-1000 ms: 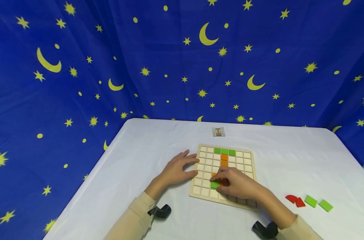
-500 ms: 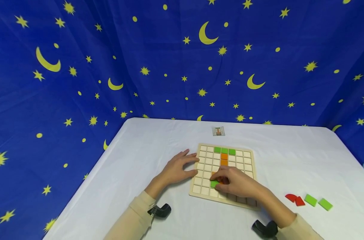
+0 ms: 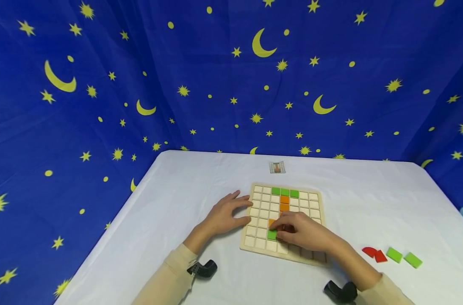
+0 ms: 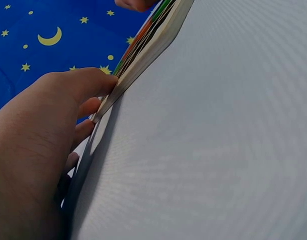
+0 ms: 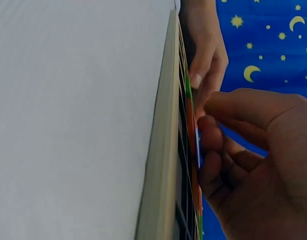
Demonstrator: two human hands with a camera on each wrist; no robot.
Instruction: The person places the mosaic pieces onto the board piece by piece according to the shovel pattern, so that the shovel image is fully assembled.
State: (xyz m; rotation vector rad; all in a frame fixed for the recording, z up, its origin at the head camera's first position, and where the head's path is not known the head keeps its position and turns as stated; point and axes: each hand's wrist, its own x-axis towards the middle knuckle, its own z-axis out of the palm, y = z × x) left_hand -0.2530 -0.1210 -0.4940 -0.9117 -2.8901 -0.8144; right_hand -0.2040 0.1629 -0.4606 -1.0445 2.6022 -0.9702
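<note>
Resting at the left edge of the board [image 3: 281,255], the left hand [image 3: 223,216] is spread, its thumb set against the rim. The right hand [image 3: 301,231] is bent over the lower middle, beside a green tile [image 3: 272,234] lying on the board just below an orange piece [image 3: 271,222]; whether anything is pinched cannot be told, the fingertips being partly hidden. For good seating, the tile should probably be squared to its cell and pressed flat, with its neighbours undisturbed and the board braced. Beyond the board, a card [image 3: 277,167] is laid; to the right, red pieces [image 3: 370,252] and spare tiles [image 3: 394,254] are placed.
</note>
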